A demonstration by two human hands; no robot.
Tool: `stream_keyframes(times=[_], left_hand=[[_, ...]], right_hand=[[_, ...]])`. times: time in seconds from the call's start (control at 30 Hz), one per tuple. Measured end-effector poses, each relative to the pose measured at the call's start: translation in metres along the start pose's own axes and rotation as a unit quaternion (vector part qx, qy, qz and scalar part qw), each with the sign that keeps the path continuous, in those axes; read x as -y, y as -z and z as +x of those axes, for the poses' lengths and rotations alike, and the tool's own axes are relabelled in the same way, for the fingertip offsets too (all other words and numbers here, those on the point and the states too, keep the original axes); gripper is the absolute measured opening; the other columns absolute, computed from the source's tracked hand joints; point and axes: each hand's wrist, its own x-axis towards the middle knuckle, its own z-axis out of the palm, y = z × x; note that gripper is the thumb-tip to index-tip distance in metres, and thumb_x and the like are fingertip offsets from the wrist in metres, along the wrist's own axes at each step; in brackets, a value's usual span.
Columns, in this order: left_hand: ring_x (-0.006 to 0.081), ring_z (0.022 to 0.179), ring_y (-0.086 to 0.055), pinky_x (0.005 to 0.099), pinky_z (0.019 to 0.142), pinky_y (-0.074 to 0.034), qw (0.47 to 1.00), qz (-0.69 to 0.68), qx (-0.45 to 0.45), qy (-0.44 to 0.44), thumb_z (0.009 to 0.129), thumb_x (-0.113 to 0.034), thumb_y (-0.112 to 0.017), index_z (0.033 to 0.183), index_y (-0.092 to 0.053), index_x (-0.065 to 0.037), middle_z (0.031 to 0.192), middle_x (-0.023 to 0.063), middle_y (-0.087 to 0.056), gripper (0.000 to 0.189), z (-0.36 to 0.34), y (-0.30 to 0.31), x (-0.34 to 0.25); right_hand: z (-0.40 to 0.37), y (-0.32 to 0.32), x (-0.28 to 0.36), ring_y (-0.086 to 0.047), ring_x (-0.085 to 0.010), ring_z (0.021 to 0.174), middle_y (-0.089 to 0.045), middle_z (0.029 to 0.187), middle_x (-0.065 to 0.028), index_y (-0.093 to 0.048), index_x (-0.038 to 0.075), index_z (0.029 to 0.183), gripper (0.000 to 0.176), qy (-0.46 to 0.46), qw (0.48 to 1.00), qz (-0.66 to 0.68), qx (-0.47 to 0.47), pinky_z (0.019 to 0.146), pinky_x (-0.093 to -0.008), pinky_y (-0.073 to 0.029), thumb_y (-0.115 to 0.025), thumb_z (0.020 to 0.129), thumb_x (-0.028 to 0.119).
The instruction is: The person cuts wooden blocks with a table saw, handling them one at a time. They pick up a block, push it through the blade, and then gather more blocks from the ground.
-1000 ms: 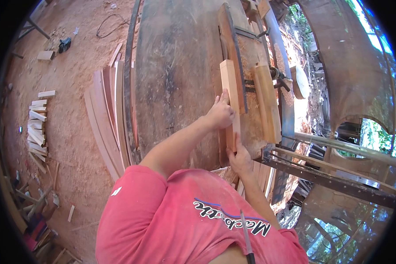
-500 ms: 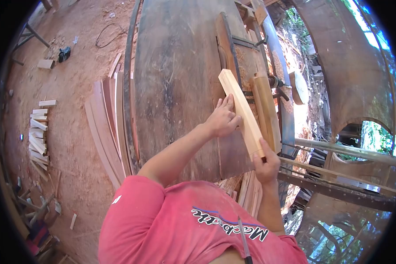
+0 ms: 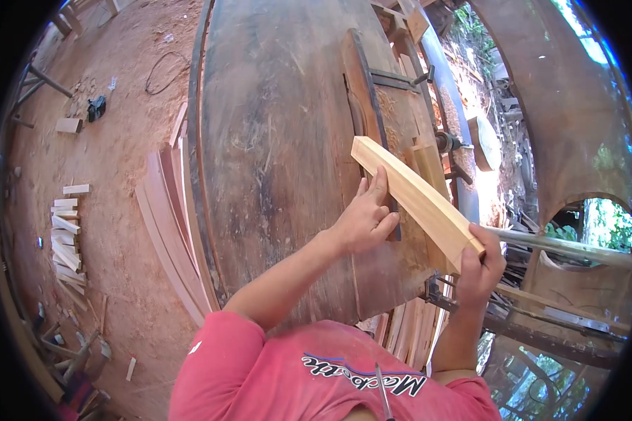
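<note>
A long, squared piece of pale wood slants over the right side of the workbench, its far end up and to the left. My right hand grips the near end, thumb on one side and fingers on the other. Beside the middle of the wood is my left hand, its fingers apart and the index fingertip against the left edge. A second wooden block lies partly hidden behind the held piece, along the bench's right side.
The dark wooden workbench carries a raised wooden fence and a metal bracket. Curved boards lean along its left side. Cut wood pieces lie on the dirt floor. Shavings gather near the fence.
The wood has turned, its near end swinging right with my right hand. My left hand has loosened along its edge, thumb now off the wood. The view has shifted slightly.
</note>
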Motion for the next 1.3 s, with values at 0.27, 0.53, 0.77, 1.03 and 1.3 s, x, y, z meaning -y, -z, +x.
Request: stream_keyframes(times=[0.27, 0.53, 0.77, 1.03, 1.3], left_hand=[[0.0594, 0.143, -0.008, 0.0704, 0.112, -0.013, 0.999, -0.028, -0.008, -0.02, 0.087, -0.018, -0.056, 0.071, -0.064, 0.013, 0.153, 0.0447, -0.001, 0.035, 0.012, 0.007, 0.002], [0.0601, 0.142, -0.013, 0.0682, 0.114, -0.014, 1.0, -0.016, -0.018, -0.001, 0.086, -0.02, -0.058, 0.065, -0.061, 0.014, 0.15, 0.0477, -0.005, 0.04, 0.029, 0.019, -0.006], [0.0615, 0.141, -0.015, 0.0675, 0.114, -0.014, 1.0, -0.01, -0.004, 0.017, 0.086, -0.02, -0.058, 0.064, -0.06, 0.014, 0.148, 0.0502, -0.007, 0.041, 0.042, 0.031, -0.008], [0.0608, 0.14, -0.017, 0.0681, 0.113, -0.014, 0.999, 0.009, -0.023, 0.023, 0.086, -0.021, -0.058, 0.067, -0.061, 0.015, 0.146, 0.0521, -0.01, 0.041, 0.052, 0.035, -0.009], [0.061, 0.139, -0.018, 0.0682, 0.113, -0.017, 0.997, 0.062, -0.037, 0.006, 0.085, -0.02, -0.057, 0.07, -0.066, 0.014, 0.144, 0.0533, -0.012, 0.038, 0.045, 0.023, -0.01]], right_hand=[[0.046, -0.004, 0.011, -0.058, -0.0166, 0.089, -0.065, 0.097, -0.0108, -0.065, -0.005, 0.108, 0.036, -0.032, 0.999, 0.02, -0.023, 0.086, -0.031, -0.045, -0.06, 0.078, 0.014], [0.081, -0.002, 0.009, -0.06, -0.0245, 0.108, -0.065, 0.115, -0.0182, -0.063, -0.01, 0.119, 0.052, -0.029, 0.999, 0.026, -0.032, 0.097, -0.0368, -0.044, -0.058, 0.079, 0.023], [0.11, -0.004, 0.009, -0.06, -0.0218, 0.109, -0.06, 0.127, -0.0222, -0.053, -0.014, 0.13, 0.056, -0.038, 0.992, 0.121, 0.015, 0.096, -0.0329, -0.045, -0.049, 0.088, 0.023], [0.158, -0.026, 0.031, -0.062, -0.0156, 0.1, -0.061, 0.128, -0.0216, -0.054, -0.014, 0.13, 0.054, -0.06, 0.997, 0.053, -0.007, 0.092, -0.0274, -0.045, -0.047, 0.091, 0.023], [0.156, -0.015, 0.043, -0.059, -0.0123, 0.092, -0.067, 0.111, -0.0124, -0.064, -0.005, 0.122, 0.041, -0.046, 0.997, 0.009, 0.056, 0.087, -0.026, -0.043, -0.052, 0.089, 0.017]])
